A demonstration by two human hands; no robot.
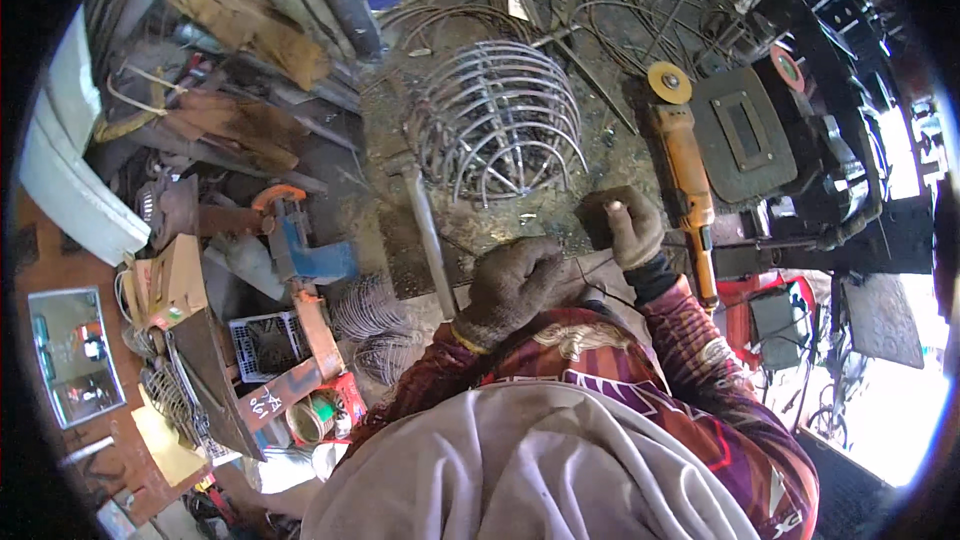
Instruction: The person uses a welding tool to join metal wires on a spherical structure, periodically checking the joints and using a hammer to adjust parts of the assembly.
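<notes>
Your left hand (pixel 514 282) and right hand (pixel 635 230) have curled fingers, any grasp I can't tell, the metal cage (pixel 513 140) beyond them.

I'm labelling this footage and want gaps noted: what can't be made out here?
All in the head view:
- Left hand: its own curled back hides any grip.
- Right hand: palm hidden by the hand itself.
- Basket: contents too dark and small.
- Bright area at lower right: washed out by glare.

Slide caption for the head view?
Gloved left hand and right hand near a wire cage, orange grinder at right.
</notes>
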